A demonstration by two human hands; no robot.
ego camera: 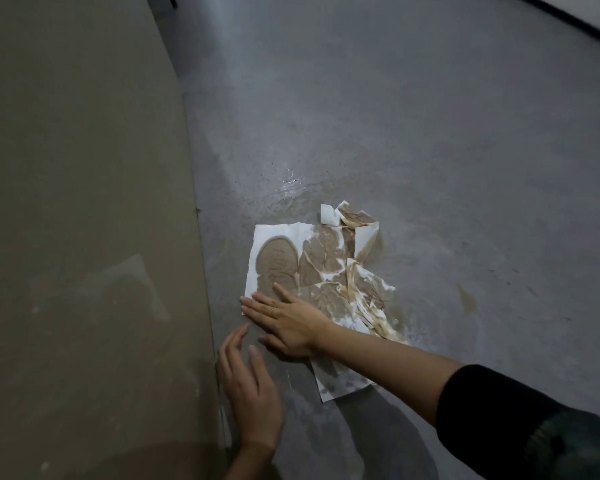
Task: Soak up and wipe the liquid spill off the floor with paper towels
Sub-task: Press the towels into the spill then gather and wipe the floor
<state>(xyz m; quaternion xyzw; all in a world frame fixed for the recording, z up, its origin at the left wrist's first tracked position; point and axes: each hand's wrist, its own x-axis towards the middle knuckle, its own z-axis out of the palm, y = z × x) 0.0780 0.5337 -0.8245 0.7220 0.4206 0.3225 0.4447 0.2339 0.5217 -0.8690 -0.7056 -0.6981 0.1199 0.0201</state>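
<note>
Pressing flat works best here: the right hand lies with straight fingers on the near corner of the paper towels, which are spread on the grey floor, while the left hand hovers relaxed beside it, holding nothing. Judging by the brown soaked patches, fresh sheets seem due. Just left stands a tan panel, crowding the sweep; beyond the towels a wet sheen remains, and a brown streak to the right.
</note>
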